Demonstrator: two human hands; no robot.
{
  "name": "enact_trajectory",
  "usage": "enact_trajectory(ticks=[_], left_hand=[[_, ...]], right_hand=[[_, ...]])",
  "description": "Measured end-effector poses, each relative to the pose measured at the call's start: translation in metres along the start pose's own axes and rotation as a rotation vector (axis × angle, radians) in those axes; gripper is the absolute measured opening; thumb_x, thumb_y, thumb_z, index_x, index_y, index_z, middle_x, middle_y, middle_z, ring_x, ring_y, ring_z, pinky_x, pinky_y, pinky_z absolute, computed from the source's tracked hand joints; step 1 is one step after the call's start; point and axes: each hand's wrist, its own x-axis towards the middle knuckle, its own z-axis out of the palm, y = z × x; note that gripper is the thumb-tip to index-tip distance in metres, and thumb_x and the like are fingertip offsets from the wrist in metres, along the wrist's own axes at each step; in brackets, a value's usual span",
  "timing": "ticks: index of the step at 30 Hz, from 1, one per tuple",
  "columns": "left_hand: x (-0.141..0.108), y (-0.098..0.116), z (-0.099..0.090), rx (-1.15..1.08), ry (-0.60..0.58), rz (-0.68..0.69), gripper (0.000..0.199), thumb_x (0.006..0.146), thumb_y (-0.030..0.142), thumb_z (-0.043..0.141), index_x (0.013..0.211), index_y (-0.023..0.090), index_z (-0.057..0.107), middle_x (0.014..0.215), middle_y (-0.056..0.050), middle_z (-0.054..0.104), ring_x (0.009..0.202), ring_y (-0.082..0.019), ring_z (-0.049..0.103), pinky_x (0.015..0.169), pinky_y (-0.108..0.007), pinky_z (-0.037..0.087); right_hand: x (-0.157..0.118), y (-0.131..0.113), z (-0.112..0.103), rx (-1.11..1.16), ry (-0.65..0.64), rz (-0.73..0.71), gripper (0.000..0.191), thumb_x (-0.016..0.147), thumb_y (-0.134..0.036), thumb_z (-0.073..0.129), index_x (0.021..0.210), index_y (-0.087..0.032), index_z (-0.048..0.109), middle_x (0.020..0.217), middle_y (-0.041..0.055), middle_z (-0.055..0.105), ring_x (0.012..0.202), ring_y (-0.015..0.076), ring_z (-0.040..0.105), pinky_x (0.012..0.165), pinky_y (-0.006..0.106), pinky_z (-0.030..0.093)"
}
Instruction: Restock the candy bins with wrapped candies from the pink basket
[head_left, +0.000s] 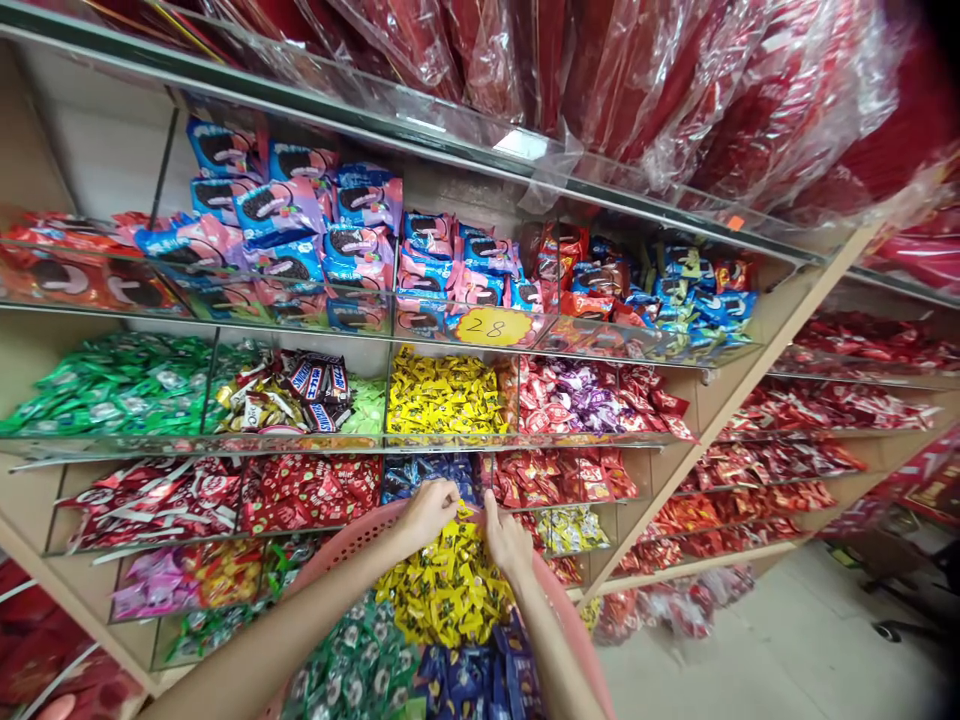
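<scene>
From where I stand, both of the person's bare arms reach out over a pink basket (576, 630), its wall pierced with small holes, pushed up close in front of the shop shelves. Inside it, a heap of yellow sweets (442, 595) lies toward the far side, with green-wrapped sweets (356, 655) nearer on the left and dark blue packets (457, 685) nearer on the right. The left hand (427, 514) is at the far end of the yellow heap, its fingers (448, 490) curled inward; the right hand (508, 540) is just across from it, thumb pointing up and the other fingers bent under. I can't tell from here whether either set of fingers is pinching anything. Straight ahead, a glass-fronted shelf carries green packets (127, 385), chocolate bars (319, 385) and a matching yellow pile (448, 395), split by clear dividers. Above that, blue and pink packets (285, 212) are stacked behind a yellow tag (491, 326) reading 28, and red goods in clear plastic (637, 80) crowd the top. Pale floor (697, 685) shows at the lower right.
</scene>
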Motion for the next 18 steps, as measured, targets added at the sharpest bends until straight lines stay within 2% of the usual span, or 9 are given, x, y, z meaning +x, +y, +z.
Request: enact_trajectory(ticks=[7, 13, 18], left_hand=[[-0.003, 0.002, 0.0, 0.108, 0.039, 0.007, 0.013, 0.074, 0.015, 0.047, 0.067, 0.018, 0.058, 0.072, 0.001, 0.055, 0.073, -0.013, 0.049, 0.068, -0.024, 0.035], [-0.008, -0.004, 0.006, 0.121, 0.046, -0.101, 0.016, 0.076, 0.022, 0.048, 0.066, 0.021, 0.061, 0.079, 0.0, 0.055, 0.082, -0.015, 0.046, 0.07, -0.027, 0.031], [-0.01, -0.011, 0.009, 0.181, 0.072, -0.109, 0.015, 0.074, 0.021, 0.05, 0.063, 0.021, 0.061, 0.079, 0.0, 0.054, 0.084, -0.016, 0.044, 0.072, -0.029, 0.029]], right_hand=[[0.001, -0.008, -0.002, 0.07, 0.004, 0.047, 0.079, 0.078, -0.061, -0.006, 0.098, -0.023, 0.061, 0.097, 0.0115, 0.063, 0.096, 0.026, 0.054, 0.08, 0.04, 0.036], [0.001, -0.013, -0.005, 0.063, -0.01, 0.055, 0.08, 0.077, -0.062, -0.006, 0.1, -0.022, 0.06, 0.098, 0.0117, 0.062, 0.096, 0.0263, 0.055, 0.081, 0.04, 0.036], [0.003, -0.013, -0.004, 0.089, -0.011, 0.04, 0.082, 0.076, -0.064, -0.007, 0.093, -0.023, 0.062, 0.096, 0.0111, 0.063, 0.095, 0.0269, 0.055, 0.079, 0.04, 0.036]])
